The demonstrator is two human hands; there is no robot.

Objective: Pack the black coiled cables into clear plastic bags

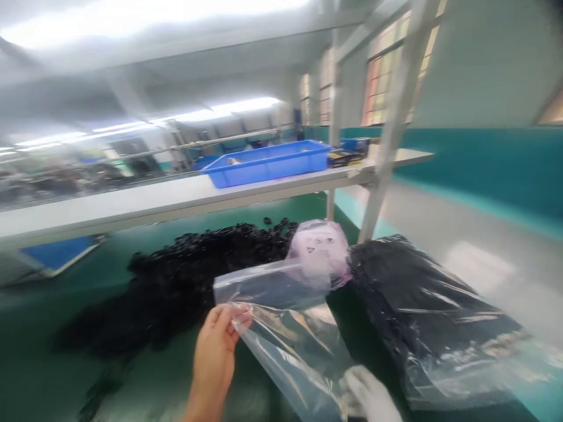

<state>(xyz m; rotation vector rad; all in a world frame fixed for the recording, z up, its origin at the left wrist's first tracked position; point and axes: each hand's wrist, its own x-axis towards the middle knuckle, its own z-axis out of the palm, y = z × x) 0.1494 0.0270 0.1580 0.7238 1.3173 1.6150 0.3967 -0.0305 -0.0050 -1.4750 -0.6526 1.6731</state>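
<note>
Between my hands hangs a clear plastic bag (303, 346), its mouth edge toward the back and its sides creased. My left hand (220, 334), bare, pinches the bag near its left upper edge. On the lower right side of the bag is my right hand (367, 390) in a white glove, fingers closed on the plastic and blurred. Behind the bag a large heap of small black parts (206, 258) spreads over the green table (145, 381). A pinkish printed plastic bag (319, 246) sits just beyond the clear bag's far edge.
A large clear bag packed with black items (431, 316) lies at the right. Above the table's back runs a white shelf (109, 199) holding a blue bin (268, 167) and small dark boxes (345, 157). A white metal post (391, 117) rises at the right.
</note>
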